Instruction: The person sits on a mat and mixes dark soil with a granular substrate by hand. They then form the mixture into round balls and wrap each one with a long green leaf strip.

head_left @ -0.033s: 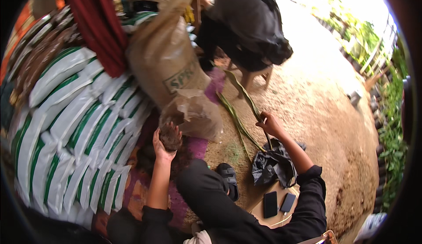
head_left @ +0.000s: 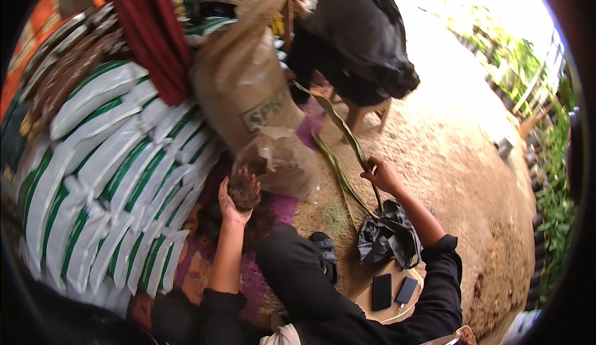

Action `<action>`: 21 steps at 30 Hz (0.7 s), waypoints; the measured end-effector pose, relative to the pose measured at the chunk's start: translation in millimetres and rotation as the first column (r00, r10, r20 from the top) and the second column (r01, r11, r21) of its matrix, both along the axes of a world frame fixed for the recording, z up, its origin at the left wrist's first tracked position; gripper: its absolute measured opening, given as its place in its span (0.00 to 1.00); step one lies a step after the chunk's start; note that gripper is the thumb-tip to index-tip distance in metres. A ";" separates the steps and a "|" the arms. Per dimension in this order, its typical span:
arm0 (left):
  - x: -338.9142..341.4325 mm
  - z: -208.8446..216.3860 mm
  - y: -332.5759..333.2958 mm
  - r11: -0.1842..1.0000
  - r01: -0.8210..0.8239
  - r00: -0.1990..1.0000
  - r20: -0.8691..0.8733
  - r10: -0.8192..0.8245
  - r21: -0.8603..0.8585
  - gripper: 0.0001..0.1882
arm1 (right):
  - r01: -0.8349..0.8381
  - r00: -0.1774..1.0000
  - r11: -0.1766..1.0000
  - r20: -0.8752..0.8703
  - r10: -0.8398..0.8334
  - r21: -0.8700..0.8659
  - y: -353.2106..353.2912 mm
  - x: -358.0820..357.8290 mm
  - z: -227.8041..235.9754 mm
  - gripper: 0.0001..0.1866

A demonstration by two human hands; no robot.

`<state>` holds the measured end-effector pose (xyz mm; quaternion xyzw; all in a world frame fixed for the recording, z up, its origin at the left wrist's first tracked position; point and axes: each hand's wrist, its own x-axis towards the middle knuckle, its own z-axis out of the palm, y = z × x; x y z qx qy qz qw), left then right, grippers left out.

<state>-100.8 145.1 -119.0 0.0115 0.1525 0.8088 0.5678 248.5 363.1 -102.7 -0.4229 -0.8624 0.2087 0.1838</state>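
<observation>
Cupped palm up, my left hand (head_left: 234, 203) holds a clump of brown soil (head_left: 243, 192) beside the torn clear plastic bag (head_left: 287, 166). My right hand (head_left: 382, 175) pinches a long green leaf (head_left: 343, 124) of a plant. The leaf leans up and to the left from a black plastic bag (head_left: 388, 236), where the plant's base is hidden. Other long leaves (head_left: 335, 174) droop from the same plant toward the left. Dark loose soil (head_left: 264, 217) lies on the purple mat (head_left: 282, 211) below my left hand.
White and green filled bags (head_left: 118, 177) are stacked at the left. A large tan sack (head_left: 248, 84) stands ahead. Another person (head_left: 354, 28) sits bent on a stool (head_left: 366, 112). Two phone-like devices (head_left: 382, 291) lie on a box beside my right arm. Potted plants (head_left: 555, 202) line the right.
The surroundings have shifted slightly to the right in view. The tip of the held leaf has swung a little to the left. Both hands keep their holds.
</observation>
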 end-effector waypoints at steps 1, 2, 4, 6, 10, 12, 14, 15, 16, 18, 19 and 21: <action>-1.6 13.4 -11.1 0.999 -0.025 1.000 -0.005 0.026 0.035 0.19 | -0.094 0.994 0.995 -0.061 0.095 0.012 -7.5 -21.9 20.5 0.19; -2.8 26.5 -22.5 0.996 -0.052 0.999 -0.011 0.053 0.069 0.19 | -0.189 0.974 0.982 -0.119 0.191 0.027 -13.2 -46.4 42.9 0.19; 2.6 50.1 -46.8 0.990 -0.110 0.993 -0.021 0.112 0.092 0.20 | -0.364 0.909 0.930 -0.200 0.367 0.053 -39.9 -96.9 96.8 0.20; 12.6 69.6 -65.9 0.985 -0.124 0.992 -0.019 0.127 0.118 0.21 | -0.515 0.799 0.841 -0.262 0.541 0.164 -45.2 -141.2 125.1 0.21; 8.0 76.6 -116.7 0.970 -0.201 0.978 -0.024 0.206 0.139 0.24 | -0.660 0.708 0.741 -0.431 0.560 -0.122 -130.4 -238.7 207.3 0.20; 15.7 80.6 -136.2 0.972 -0.201 0.979 0.014 0.201 0.122 0.24 | -0.755 0.596 0.644 -0.539 0.595 -0.124 -149.2 -276.8 204.2 0.20; 28.9 81.2 -158.5 0.948 -0.298 0.949 -0.072 0.307 0.109 0.23 | -0.802 0.571 0.540 -0.591 0.570 -0.255 -185.4 -306.0 199.7 0.21; 34.5 76.8 -170.8 0.934 -0.344 0.929 -0.110 0.353 0.098 0.23 | -0.821 0.558 0.498 -0.575 0.598 -0.279 -198.6 -317.4 191.1 0.20; 29.3 59.0 -176.2 0.953 -0.293 0.954 -0.045 0.297 0.083 0.23 | -0.836 0.545 0.459 -0.559 0.625 -0.302 -209.5 -328.7 181.1 0.20; 32.7 47.3 -189.4 0.951 -0.298 0.954 -0.001 0.299 0.080 0.24 | -0.841 0.539 0.386 -0.546 0.641 -0.378 -235.3 -341.2 165.1 0.20; 35.4 44.0 -194.6 0.951 -0.300 0.954 0.022 0.299 0.079 0.24 | -0.833 0.548 0.351 -0.545 0.634 -0.428 -244.8 -346.1 152.8 0.20; 36.5 25.7 -203.2 0.946 -0.292 0.956 0.056 0.287 0.141 0.24 | -0.807 0.567 0.287 -0.540 0.622 -0.516 -258.2 -356.3 128.9 0.20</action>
